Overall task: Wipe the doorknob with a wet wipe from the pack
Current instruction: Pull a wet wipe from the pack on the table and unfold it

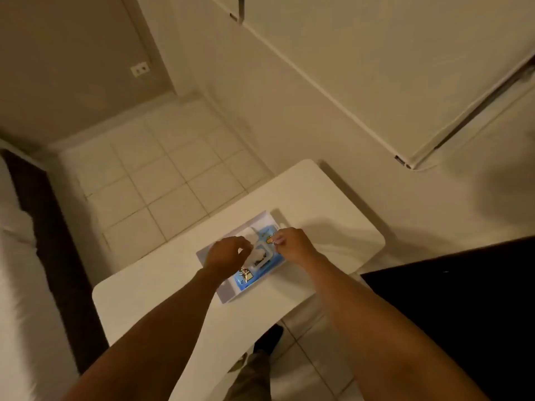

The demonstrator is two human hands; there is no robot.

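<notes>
A blue and white pack of wet wipes [246, 280] lies flat on a small white table [318, 204]. Its white lid flap [251, 232] stands open, and the opening [262, 257] shows white material inside. My left hand [225, 253] rests on the pack's left part with its fingers curled at the flap. On the right, my right hand [292, 244] pinches the pack's far right edge with its fingertips. No wipe is out of the pack. No doorknob is in view.
White doors [376, 68] with a metal handle [240, 8] stand beyond the table. A bed with white bedding [17, 285] and a dark frame lies at the left. A dark surface [463, 299] is at the right, with tiled floor [162, 180] beyond the table.
</notes>
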